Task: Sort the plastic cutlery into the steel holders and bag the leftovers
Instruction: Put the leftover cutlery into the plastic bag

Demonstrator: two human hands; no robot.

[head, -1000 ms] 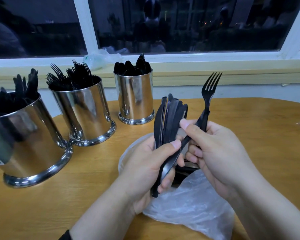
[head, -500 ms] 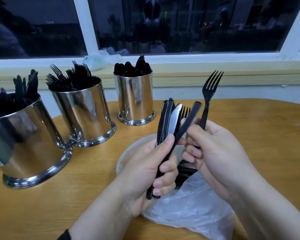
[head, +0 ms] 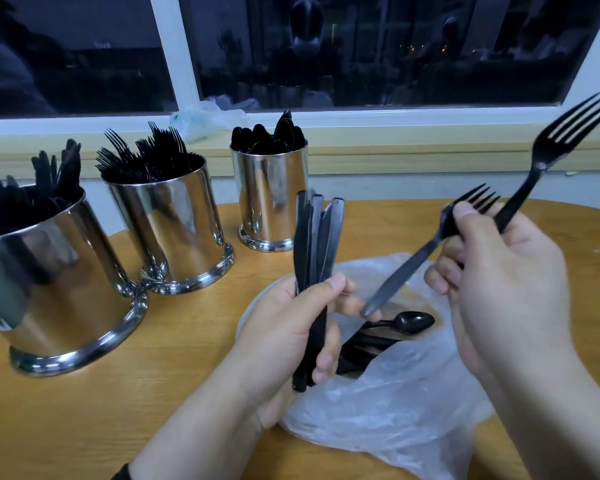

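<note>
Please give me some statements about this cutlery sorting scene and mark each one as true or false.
1. The right hand holds two forks. True.
2. The left hand holds a bundle of spoons. False: it grips a bundle of knives, handles up.
3. The middle steel holder contains forks. True.
4. The plastic bag is empty. False: a spoon and other black pieces lie in its opening.
5. Four steel holders stand on the table. False: three are visible.
</note>
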